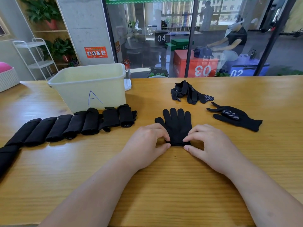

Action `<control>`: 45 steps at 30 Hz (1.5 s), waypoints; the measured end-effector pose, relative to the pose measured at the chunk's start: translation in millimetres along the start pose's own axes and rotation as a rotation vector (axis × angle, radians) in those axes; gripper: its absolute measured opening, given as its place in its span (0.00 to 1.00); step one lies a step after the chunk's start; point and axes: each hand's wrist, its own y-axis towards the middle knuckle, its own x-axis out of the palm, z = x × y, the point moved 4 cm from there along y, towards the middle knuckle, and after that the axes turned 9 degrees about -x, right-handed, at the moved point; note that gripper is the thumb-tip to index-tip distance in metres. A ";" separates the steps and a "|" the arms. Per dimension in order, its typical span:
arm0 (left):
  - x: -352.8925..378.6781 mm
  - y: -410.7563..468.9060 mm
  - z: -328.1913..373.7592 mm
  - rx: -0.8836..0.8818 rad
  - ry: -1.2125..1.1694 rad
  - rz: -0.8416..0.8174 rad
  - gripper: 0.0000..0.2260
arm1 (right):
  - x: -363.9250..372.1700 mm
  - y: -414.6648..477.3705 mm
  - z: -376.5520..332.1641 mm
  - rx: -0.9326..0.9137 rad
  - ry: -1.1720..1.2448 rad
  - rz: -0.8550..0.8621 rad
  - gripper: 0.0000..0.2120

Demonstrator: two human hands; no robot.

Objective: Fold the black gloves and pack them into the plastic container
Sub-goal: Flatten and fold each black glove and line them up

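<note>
Pinching cuff of flat glove (177, 126) at table (164, 185) centre: left hand (146, 143) and right hand (211, 141), thumb and fingertips curled on cuff corners. Knit soft, light, floppy; likely best held at cuff. Folded gloves (73, 125) rowed left beside plastic container (88, 86). Loose glove (236, 117), heap (190, 93) right.

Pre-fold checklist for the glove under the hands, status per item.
1. ok: flat glove lies spread out, unfolded.
2. ok: left hand pinches one cuff corner.
3. ok: right hand pinches the other cuff corner.
4. ok: loose glove and glove pile lie apart from the flat glove.
5. ok: plastic container is open on top; room inside: cannot tell.
6. not ok: folded gloves are not packed; they lie outside, in front of the plastic container.
</note>
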 end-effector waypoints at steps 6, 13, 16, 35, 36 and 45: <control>-1.0 -0.6 0.7 -0.013 -0.004 0.016 0.05 | 7.3 5.9 -5.6 -0.010 -0.109 0.034 0.08; -0.9 -3.0 1.5 -0.031 0.015 0.010 0.14 | 7.4 6.6 -10.9 -0.013 -0.130 0.106 0.05; -2.4 -3.3 4.0 -0.027 0.024 0.011 0.11 | 4.4 2.2 -10.6 -0.012 -0.042 0.130 0.04; -2.8 -1.8 -6.3 -0.276 -0.279 -0.012 0.11 | 2.8 -0.7 2.9 0.202 0.274 0.188 0.16; -2.2 -1.6 -5.6 -0.278 -0.281 -0.018 0.10 | 2.9 -0.6 1.3 0.194 0.288 0.181 0.18; 4.9 2.2 -2.9 -0.266 -0.164 0.053 0.03 | 11.2 0.8 4.3 0.246 0.255 0.184 0.06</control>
